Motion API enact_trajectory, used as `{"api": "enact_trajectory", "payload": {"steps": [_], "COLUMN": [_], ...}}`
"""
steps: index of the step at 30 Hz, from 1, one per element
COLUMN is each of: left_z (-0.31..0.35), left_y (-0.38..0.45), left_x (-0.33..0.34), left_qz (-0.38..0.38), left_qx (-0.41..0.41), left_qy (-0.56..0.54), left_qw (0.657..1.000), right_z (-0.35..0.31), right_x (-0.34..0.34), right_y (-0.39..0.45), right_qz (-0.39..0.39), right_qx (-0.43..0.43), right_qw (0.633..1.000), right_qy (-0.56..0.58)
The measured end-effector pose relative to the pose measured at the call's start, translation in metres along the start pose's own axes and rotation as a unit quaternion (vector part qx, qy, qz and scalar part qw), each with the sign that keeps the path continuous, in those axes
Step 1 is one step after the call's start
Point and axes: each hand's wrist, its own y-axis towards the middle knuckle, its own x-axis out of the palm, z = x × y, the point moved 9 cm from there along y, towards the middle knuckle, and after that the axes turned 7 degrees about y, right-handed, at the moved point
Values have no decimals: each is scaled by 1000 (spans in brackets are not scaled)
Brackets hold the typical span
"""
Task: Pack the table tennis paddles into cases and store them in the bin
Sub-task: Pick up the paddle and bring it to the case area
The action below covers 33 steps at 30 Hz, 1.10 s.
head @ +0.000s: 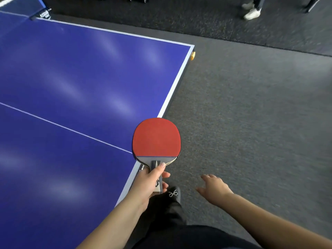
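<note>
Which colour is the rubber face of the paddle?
Red, on the paddle held by the left hand; head view.

We saw a blue table tennis table [62, 83] with white edge lines and a white centre line, its corner jutting over grey carpeted floor [251, 123]; white shoes [252, 13] stood far off.

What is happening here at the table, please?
A person stands at the edge of a blue table tennis table. The left hand holds a red paddle by its handle, with the blade over the table's edge. The right hand is open over the grey floor and holds nothing. No case or bin is in view.
</note>
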Motion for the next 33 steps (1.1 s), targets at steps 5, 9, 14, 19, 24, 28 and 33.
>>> {"api": "enact_trajectory", "payload": {"steps": [5, 9, 14, 19, 24, 28, 33], "left_z": [50, 100, 169, 227, 288, 337, 387], "left_y": [47, 79, 111, 142, 186, 219, 261], "left_x": [44, 79, 126, 176, 231, 269, 301], "left_qz": [-69, -118, -174, -202, -205, -181, -161], "left_qx": [9, 29, 47, 44, 59, 69, 70], "left_qy": [72, 114, 158, 158, 148, 151, 138], "left_qw": [995, 986, 971, 966, 966, 970, 975], "right_z": [18, 32, 45, 63, 85, 100, 107], "right_x": [-52, -93, -138, -188, -252, -310, -377], "right_y": [39, 66, 97, 141, 205, 253, 311], "right_qz": [34, 58, 75, 78, 65, 52, 45], "right_qx": [45, 71, 96, 111, 104, 91, 66], "right_qw": [998, 995, 991, 988, 991, 993, 996], "right_qy": [15, 31, 46, 70, 60, 50, 30]}}
